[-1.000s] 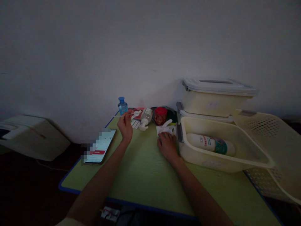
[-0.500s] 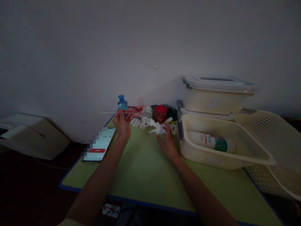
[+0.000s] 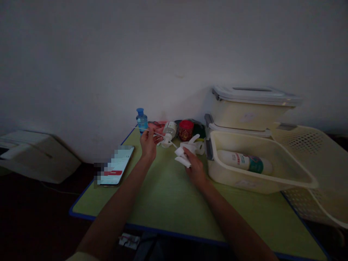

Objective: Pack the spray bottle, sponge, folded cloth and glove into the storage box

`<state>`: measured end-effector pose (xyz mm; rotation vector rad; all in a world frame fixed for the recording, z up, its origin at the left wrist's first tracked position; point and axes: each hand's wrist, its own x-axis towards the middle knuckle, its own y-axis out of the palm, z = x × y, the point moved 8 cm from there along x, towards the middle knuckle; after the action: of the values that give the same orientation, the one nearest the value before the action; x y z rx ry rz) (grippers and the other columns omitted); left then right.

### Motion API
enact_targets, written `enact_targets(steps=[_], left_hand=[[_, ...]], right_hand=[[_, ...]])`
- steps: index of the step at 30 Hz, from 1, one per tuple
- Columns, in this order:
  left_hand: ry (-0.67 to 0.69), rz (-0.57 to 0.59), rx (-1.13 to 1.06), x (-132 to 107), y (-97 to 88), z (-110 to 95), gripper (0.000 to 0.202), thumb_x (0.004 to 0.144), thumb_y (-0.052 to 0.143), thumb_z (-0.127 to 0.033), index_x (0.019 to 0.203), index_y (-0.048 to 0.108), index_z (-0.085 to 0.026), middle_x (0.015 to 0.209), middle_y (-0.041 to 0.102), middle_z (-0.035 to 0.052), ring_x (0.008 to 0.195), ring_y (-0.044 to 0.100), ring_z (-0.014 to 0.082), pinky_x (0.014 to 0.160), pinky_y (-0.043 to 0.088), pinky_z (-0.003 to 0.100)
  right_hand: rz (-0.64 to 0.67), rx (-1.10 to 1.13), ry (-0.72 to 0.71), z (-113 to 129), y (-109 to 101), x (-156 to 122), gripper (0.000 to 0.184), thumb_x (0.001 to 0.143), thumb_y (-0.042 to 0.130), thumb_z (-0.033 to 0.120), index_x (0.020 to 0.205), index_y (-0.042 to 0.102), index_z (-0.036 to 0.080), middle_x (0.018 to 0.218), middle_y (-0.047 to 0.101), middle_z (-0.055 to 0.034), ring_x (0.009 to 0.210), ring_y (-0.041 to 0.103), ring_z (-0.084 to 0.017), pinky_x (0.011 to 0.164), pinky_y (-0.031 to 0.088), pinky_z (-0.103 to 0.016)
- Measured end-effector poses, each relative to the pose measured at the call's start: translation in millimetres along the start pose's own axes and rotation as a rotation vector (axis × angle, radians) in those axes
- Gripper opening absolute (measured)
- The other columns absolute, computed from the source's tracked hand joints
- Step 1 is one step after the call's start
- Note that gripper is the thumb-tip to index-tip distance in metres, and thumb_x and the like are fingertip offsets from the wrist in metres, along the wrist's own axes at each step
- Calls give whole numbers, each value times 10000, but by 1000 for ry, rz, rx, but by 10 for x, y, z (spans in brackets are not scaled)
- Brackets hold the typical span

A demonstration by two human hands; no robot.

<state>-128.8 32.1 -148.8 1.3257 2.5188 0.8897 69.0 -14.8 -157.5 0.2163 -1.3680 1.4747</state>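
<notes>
My left hand (image 3: 148, 143) is raised over the far part of the green table (image 3: 163, 199), its fingers pinched on a thin white stick (image 3: 160, 135) that slants toward a white pump head (image 3: 166, 143). My right hand (image 3: 193, 166) is closed on a crumpled white tissue (image 3: 182, 156), just left of a cream tub (image 3: 285, 177). The stick's tip ends close to the tissue. A small blue-capped bottle (image 3: 141, 120) stands behind my left hand by the wall.
A phone (image 3: 116, 166) lies lit at the table's left edge. A red-lidded jar (image 3: 186, 130) and a pale bottle (image 3: 170, 129) stand at the back. The cream tub holds a lying white bottle (image 3: 244, 162); a lidded box (image 3: 252, 108) and a perforated basket (image 3: 315, 163) stand to the right.
My right hand lifted the tissue off the table and closed on it. My left hand moved slightly right and swung the stick toward the tissue.
</notes>
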Motion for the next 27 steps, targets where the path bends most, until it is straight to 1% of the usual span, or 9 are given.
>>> enact_targets(steps=[2,5,9,11,13,15,18,23,27], left_hand=[[44,14,85,-1,4,-32,297,708,621,-407,666,456,-164,537,532,-59,421,546,62,405,404,142],[183,2,261,-36,6,-135,265,739,582,-379,669,450,-161,536,488,-63,369,492,47,335,314,129],[579,-2,487,-237,69,-373,223,714,616,-233,868,470,-164,809,533,-11,472,508,31,378,361,127],[847,159,628,-444,241,-442,298,711,616,-177,975,479,-175,933,536,32,616,558,65,430,408,131],[1111,403,763,-722,444,-415,320,727,599,-139,1028,499,-190,992,545,58,745,584,106,487,450,143],[1287,611,843,-966,574,-339,313,758,568,-115,1055,516,-200,1012,566,70,810,595,124,546,480,160],[1346,736,831,-1126,641,-309,319,795,538,-121,1105,512,-195,1008,593,85,825,608,125,597,503,176],[1343,766,807,-1149,648,-332,338,805,551,-222,1137,513,-163,971,622,117,862,619,169,683,530,249],[1250,736,780,-1065,611,-331,344,835,483,-203,1174,501,-148,957,631,119,855,619,167,664,522,247]], right_hand=[[-91,-39,-122,139,-90,-6,632,747,406,39,1352,299,185,991,640,-93,861,622,-197,717,526,-322],[-250,-118,-181,280,-261,6,621,817,443,107,1393,235,204,852,645,-70,746,619,-188,627,523,-289],[-358,-207,-191,363,-411,23,621,837,473,136,1404,228,199,773,622,-65,677,597,-183,576,505,-276],[-377,-218,-186,361,-443,18,620,825,491,119,1394,258,196,762,608,-64,670,586,-178,570,498,-268],[-384,-212,-182,346,-451,7,618,811,510,101,1381,293,201,774,597,-64,663,573,-167,570,491,-259],[-391,-200,-188,336,-452,-5,608,801,516,87,1365,325,210,768,584,-57,649,556,-155,563,482,-250],[-395,-197,-204,342,-455,-5,575,797,510,86,1339,364,209,731,558,-45,631,534,-152,534,464,-246],[-387,-194,-281,443,-479,31,567,791,454,67,1336,349,177,720,573,-53,650,532,-168,545,475,-268],[-340,-178,-356,547,-442,61,655,765,452,7,1374,279,175,876,633,-91,814,574,-186,673,514,-310]])
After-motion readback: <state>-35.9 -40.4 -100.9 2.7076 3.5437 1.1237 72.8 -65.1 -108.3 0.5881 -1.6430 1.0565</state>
